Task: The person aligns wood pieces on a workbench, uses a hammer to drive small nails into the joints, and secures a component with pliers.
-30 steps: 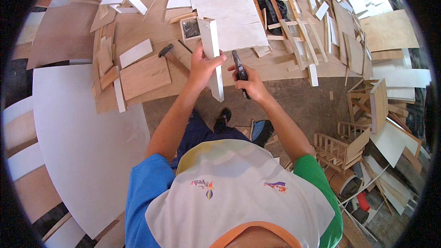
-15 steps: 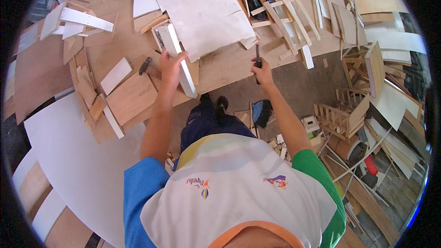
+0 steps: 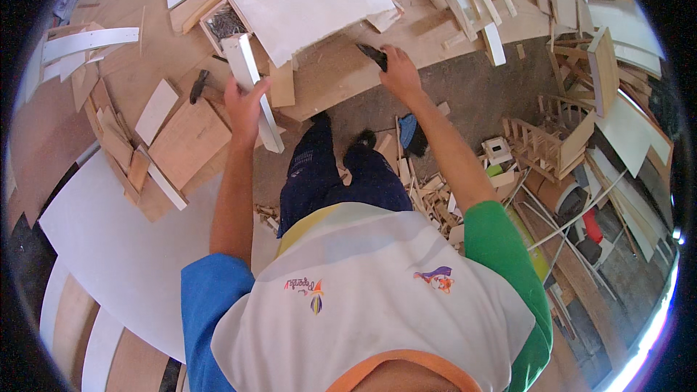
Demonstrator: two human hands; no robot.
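Observation:
My left hand [image 3: 244, 110] grips a narrow white wooden board [image 3: 240, 58], its fingers and thumb wrapped round the edges. The board slants from a small nail box [image 3: 226, 20] on the workbench [image 3: 330, 72] toward me, past the bench's front edge. In my right hand [image 3: 399, 75] is a black hand tool [image 3: 371, 54], pointing left over the bench; its exact kind is not clear. A hammer [image 3: 198, 86] with a dark head lies left of my left hand. Beyond both hands rests a large white panel [image 3: 290, 0].
Wood offcuts [image 3: 156, 112] lie on the bench at left. At the back right stand wooden slat frames [image 3: 465, 0]. Scraps [image 3: 435, 196] and a small slatted wooden piece [image 3: 541, 141] litter the floor at right. A large white sheet [image 3: 131, 247] leans at lower left.
My right hand has lifted toward the left, and the black tool has turned from pointing away to pointing left. The view has shifted; my left hand still holds the white board.

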